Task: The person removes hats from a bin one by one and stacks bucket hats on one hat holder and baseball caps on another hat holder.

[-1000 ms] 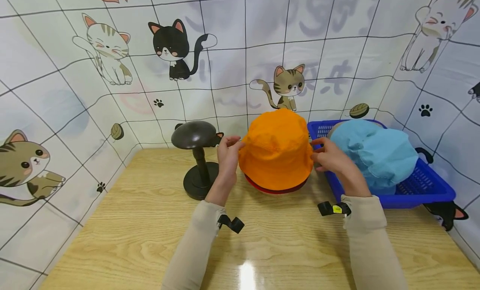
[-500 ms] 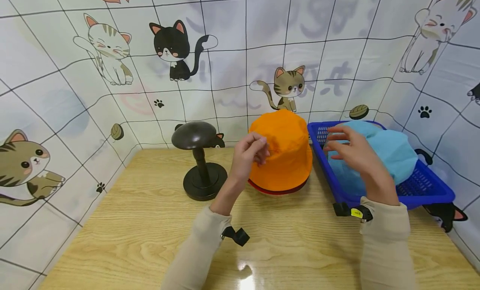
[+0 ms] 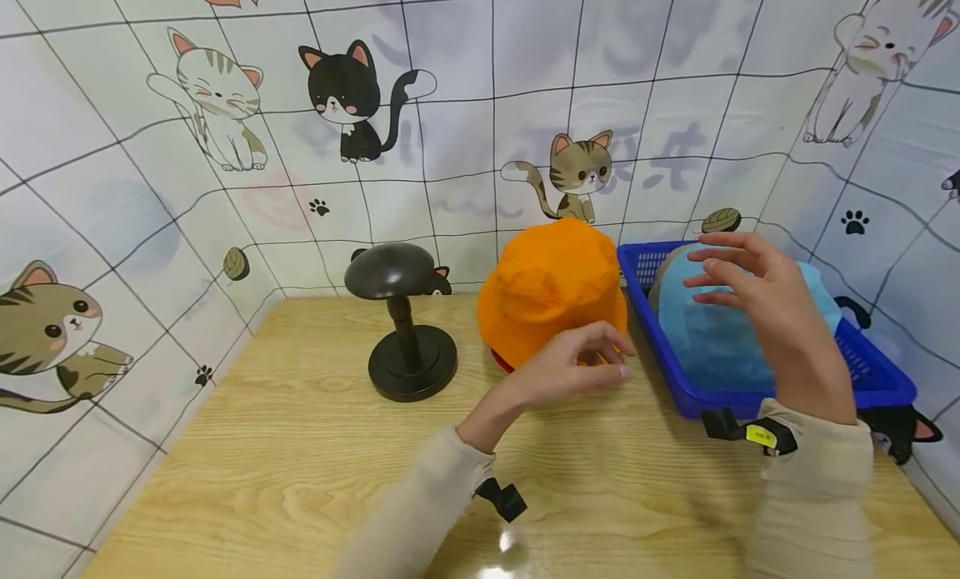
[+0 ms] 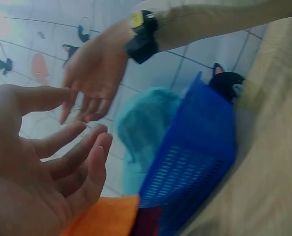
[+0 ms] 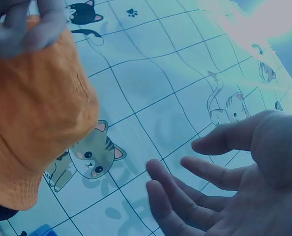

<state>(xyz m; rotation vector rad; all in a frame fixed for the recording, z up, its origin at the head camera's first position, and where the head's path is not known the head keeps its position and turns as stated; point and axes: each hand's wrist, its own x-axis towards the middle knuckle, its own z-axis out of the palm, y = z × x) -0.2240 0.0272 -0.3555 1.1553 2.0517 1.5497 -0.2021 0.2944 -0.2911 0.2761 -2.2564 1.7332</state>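
An orange bucket hat [image 3: 555, 271] stands crown up near the back of the table, over something dark red [image 4: 147, 220] that shows under its brim. My left hand [image 3: 573, 362] hovers in front of the hat's lower right side, fingers loosely bent and holding nothing. Above the blue basket [image 3: 678, 391] my right hand [image 3: 772, 304] is raised with spread, relaxed fingers, also holding nothing. Behind it a light blue cloth hat [image 3: 720, 337] lies in the basket, partly hidden by the hand. The right wrist view shows nothing between the right fingers [image 5: 210, 172].
A black hat stand [image 3: 390, 271] with a domed top and round base is on the table, left of the orange hat. Walls covered in cat-print cloth [image 3: 450, 104] close in the wooden table [image 3: 285, 446] at the back and sides.
Both hands have come away from the orange hat's brim. My left hand has moved right across the hat's front, and my right hand has risen rightward over the basket.
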